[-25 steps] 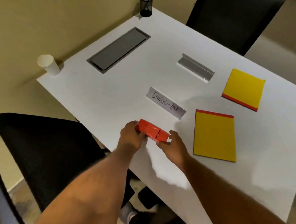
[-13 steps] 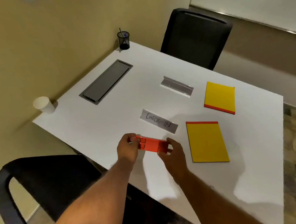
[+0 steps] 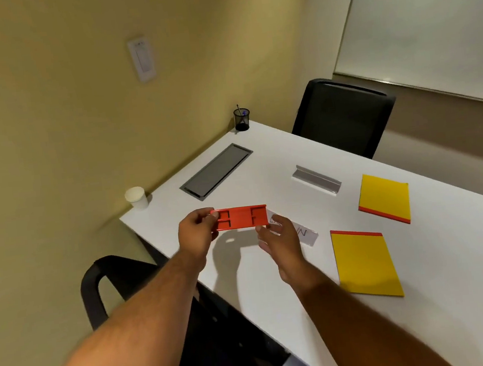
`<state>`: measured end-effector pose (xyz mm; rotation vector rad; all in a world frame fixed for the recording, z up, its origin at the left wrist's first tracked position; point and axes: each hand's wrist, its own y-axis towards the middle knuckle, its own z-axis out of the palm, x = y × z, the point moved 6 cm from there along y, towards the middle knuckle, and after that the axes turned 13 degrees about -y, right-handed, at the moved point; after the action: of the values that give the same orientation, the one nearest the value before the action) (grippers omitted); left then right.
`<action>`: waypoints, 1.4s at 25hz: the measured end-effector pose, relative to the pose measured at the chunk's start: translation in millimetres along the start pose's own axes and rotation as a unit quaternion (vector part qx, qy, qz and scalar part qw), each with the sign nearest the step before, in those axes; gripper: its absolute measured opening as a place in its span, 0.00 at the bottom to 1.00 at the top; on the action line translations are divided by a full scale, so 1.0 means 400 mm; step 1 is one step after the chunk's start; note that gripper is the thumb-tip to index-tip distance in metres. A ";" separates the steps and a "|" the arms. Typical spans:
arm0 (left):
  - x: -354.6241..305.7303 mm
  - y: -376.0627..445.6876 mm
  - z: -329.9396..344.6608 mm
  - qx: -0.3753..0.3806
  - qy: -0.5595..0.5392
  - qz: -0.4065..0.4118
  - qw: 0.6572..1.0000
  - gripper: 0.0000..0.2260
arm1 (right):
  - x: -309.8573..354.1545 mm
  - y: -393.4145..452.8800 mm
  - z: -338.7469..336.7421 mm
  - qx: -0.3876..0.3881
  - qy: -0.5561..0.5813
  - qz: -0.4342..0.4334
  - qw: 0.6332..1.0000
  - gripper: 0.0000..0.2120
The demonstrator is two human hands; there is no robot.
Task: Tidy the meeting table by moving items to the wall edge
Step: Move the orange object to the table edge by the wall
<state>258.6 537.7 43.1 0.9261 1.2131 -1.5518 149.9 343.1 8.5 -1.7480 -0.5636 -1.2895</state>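
Note:
A flat red plastic holder (image 3: 240, 217) with cut-out slots is lifted above the white table (image 3: 273, 269), its underside turned towards me. My left hand (image 3: 196, 235) pinches its left end. Just below its right end is my right hand (image 3: 280, 238), fingers apart and thumb tip near the lower corner, not gripping it. A white "CHECK-IN" name card (image 3: 305, 232) lies flat on the table, partly hidden behind my right hand. A grey metal card stand (image 3: 316, 179) lies further back. Two yellow notepads sit to the right, one near (image 3: 365, 262) and one far (image 3: 384, 201).
Along the wall edge stand a white paper cup (image 3: 137, 197), a grey cable hatch (image 3: 216, 171) set into the table and a black mesh pen cup (image 3: 242, 119). One black chair (image 3: 343, 117) stands at the far side, another (image 3: 132, 286) below my left arm.
The red holder has come up off the table and turned level. My right hand has let go of its right end; my left hand keeps hold. My view has tilted up towards the wall.

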 end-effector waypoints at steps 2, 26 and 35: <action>-0.022 0.057 -0.024 -0.001 -0.018 -0.009 1.000 0.05 | 0.004 0.010 0.087 0.026 0.037 0.040 0.998 0.27; 0.194 0.855 -0.438 0.023 -0.096 -0.342 0.934 0.15 | -0.004 0.640 0.960 -0.102 -0.125 0.109 0.981 0.17; 0.231 0.935 -0.448 -0.007 -0.113 -0.366 0.924 0.10 | -0.014 0.828 1.049 -0.095 -0.150 0.155 0.972 0.19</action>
<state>594.0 661.8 -186.6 0.2515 1.4810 -2.1503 624.4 525.0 -157.2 -2.1134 -0.3208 -0.8911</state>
